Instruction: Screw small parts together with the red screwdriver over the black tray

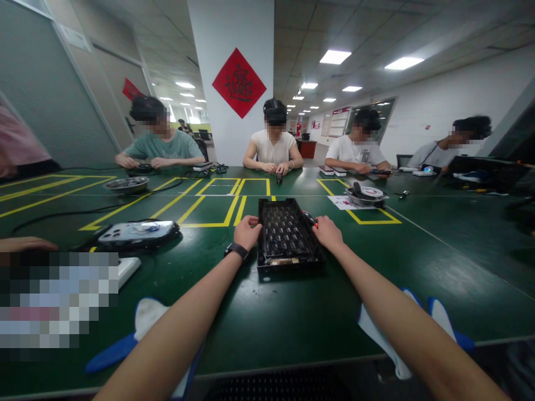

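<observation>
A black rectangular case (291, 262) lies on the green table in front of me, its inside filled with rows of dark, shiny cells. My left hand (248, 231), with a dark band on the wrist, is closed on the case's left side wall. Beside the right wall, my right hand (328, 231) is closed around a slim black-and-red tool (309, 218). Its kind is too small and partly hidden to tell. Blue-and-white gloves lie near the table's front edge, a left glove (109, 352) and a right glove (382, 328), each partly under a forearm.
Left of me are a pale device in a black tray (137, 234) and another person's hand (27, 244). Metal bowls, one on the left (126, 185) and one on the right (355, 196), stand farther back. Yellow tape (204, 224) marks the table; several people sit opposite.
</observation>
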Tool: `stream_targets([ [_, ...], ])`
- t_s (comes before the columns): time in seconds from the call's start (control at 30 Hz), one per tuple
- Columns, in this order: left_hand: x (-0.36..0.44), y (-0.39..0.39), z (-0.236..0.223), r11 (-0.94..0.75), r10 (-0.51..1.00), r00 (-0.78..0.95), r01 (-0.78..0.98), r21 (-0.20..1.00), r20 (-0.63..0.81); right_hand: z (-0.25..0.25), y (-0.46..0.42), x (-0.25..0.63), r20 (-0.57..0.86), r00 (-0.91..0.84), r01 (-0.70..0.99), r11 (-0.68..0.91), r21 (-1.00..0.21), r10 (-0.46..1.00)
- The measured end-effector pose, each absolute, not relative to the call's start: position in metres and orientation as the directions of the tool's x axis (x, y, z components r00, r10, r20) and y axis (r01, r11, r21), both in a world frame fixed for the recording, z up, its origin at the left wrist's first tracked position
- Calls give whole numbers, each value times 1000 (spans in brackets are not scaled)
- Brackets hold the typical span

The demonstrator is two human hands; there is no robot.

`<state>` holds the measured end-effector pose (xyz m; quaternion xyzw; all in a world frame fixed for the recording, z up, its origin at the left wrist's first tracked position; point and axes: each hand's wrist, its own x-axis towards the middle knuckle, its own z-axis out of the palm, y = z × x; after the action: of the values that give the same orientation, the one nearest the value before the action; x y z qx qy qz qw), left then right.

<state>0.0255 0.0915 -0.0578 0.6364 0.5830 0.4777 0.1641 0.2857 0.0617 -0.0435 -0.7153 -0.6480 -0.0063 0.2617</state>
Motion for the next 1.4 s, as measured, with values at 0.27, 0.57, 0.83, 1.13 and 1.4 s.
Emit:
stream_targets([
  [0.27, 26, 80, -48, -256, 892, -83, 715, 650, 444, -17, 60, 279, 420, 340, 598, 151, -787, 841],
  [0.57, 39, 57, -19, -553, 788, 144, 594, 585, 598, 0, 31, 229, 301, -58, -264, 276, -924, 952],
  [0.83, 70, 21, -7, -627, 742, 470, 233, 744, 478, 2, 24, 224, 412, -12, -347, 383, -856, 911],
  [1.13, 67, 32, -19, -579, 735, 547, 203, 789, 399, 8, 16, 216, 433, -99, -330, 381, -864, 896],
  [1.4, 69, 29, -16, -567, 742, 537, 186, 802, 401, 12, 10, 212, 461, -133, -259, 418, -871, 877],
])
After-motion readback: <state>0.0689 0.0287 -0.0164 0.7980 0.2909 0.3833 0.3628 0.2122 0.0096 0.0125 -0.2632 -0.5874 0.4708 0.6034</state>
